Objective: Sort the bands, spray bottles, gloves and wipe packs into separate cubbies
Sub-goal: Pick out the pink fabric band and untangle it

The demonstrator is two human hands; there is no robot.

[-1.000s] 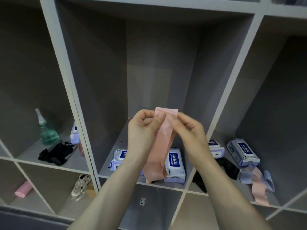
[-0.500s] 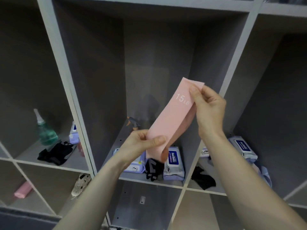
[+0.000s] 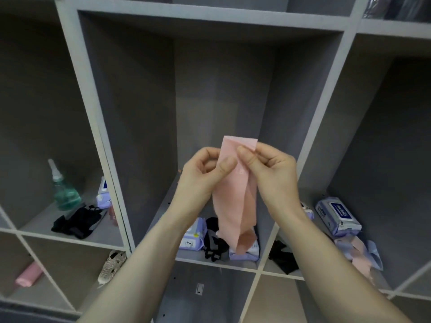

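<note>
Currently both hands, left hand (image 3: 205, 176) and right hand (image 3: 270, 173), pinch the pink band's (image 3: 235, 197) top edge in front of the middle cubby (image 3: 221, 89); best keep the fold aligned, then stow it with the other bands (image 3: 359, 255) right of that cubby.

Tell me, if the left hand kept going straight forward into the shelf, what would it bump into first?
Probably nothing soon. The left hand, pinching the pink band with the right hand, faces the middle cubby's open upper space. It would likely reach the grey back wall first, though depth is hard to judge.
</note>
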